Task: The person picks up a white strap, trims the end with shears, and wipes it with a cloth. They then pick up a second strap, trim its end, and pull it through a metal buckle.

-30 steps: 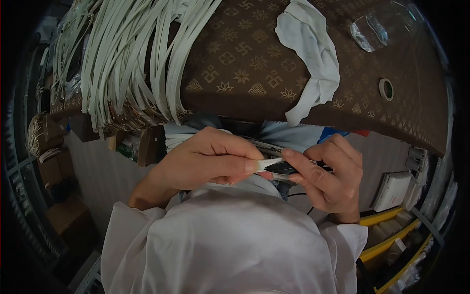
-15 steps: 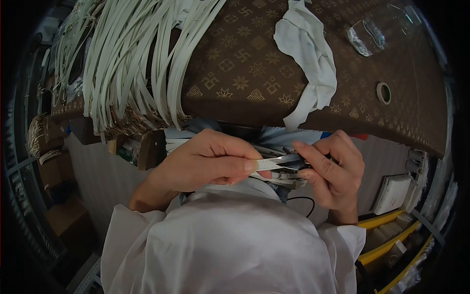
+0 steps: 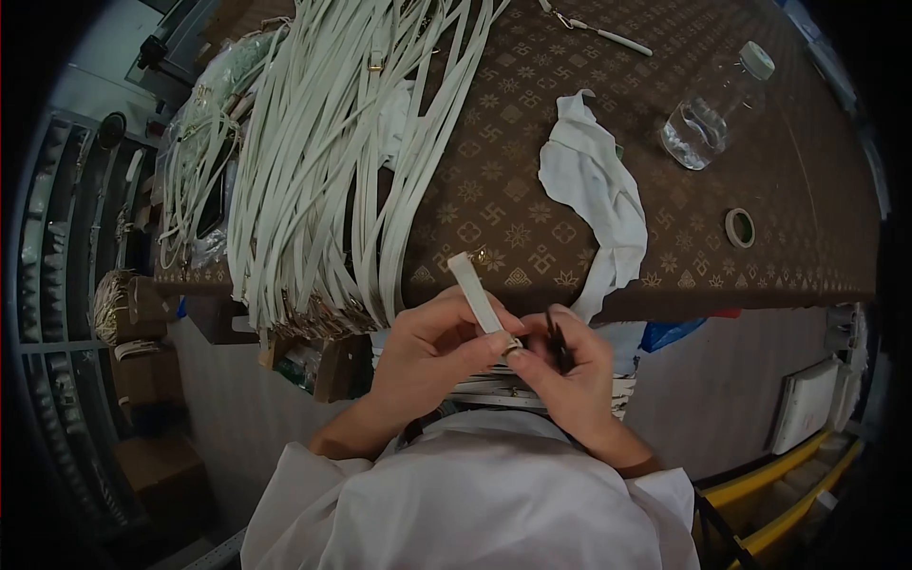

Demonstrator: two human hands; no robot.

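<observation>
I can read no text, label, brand or number anywhere, neither on the water bottle [image 3: 708, 109] at two o'clock nor on the patterned tablecloth [image 3: 760, 275].

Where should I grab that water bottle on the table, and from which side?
Grip the water bottle around its clear middle, coming from the near side. It looks to lie tilted with its white cap pointing away, and the cloth to its left sits apart from it.
</observation>
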